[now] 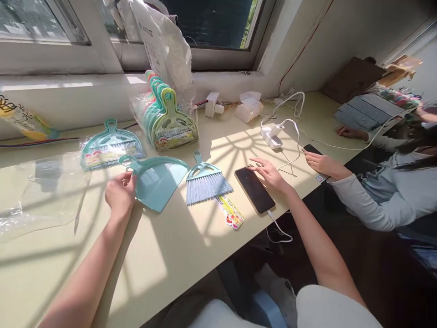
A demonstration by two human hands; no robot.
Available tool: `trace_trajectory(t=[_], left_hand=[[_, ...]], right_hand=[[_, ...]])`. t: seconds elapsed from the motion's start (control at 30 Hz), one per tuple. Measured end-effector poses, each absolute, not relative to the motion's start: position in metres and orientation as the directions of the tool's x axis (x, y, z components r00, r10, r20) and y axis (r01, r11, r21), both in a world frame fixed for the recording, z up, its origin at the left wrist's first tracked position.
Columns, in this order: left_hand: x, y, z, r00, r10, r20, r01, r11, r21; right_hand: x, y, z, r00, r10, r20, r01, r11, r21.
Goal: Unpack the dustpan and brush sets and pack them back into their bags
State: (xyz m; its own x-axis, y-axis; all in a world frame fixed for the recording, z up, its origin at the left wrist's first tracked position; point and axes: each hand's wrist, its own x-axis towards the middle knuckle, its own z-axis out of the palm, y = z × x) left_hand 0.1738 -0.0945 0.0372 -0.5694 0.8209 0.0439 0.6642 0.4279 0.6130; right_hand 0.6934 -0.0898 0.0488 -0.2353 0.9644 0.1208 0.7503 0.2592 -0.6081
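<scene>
A light blue dustpan (160, 180) lies on the table, its looped handle pointing left. My left hand (121, 191) pinches the dustpan near that handle. Just right of the pan is a small hand broom (206, 182) with pale blue bristles. A printed label card (231, 212) sits partly under the bristles. My right hand (268, 173) rests with fingers stretched out at the upper edge of a dark-screened phone (255, 190), which has a white charging cable plugged in. Nothing is gripped in my right hand.
Behind stand a bagged stack of dustpan sets (170, 118) and one wrapped set (111, 146). Clear plastic bags (41, 196) lie left. A power strip (272, 136) with white cables and a tissue pack (249, 107) are further back. Another person's hand (322, 165) holds a phone at right.
</scene>
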Motion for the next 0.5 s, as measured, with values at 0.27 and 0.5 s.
trace_trajectory(t=[0.27, 0.5], left_hand=[[0.166, -0.095, 0.027, -0.549, 0.827, 0.120, 0.698, 0.374, 0.611], [0.179, -0.107, 0.043, -0.556, 0.831, 0.002, 0.616, 0.411, 0.672]], right_hand=[[0.682, -0.074, 0.068, -0.043, 0.996, 0.082, 0.602, 0.091, -0.794], [0.655, -0.045, 0.043, -0.069, 0.993, -0.097, 0.314, -0.071, -0.947]])
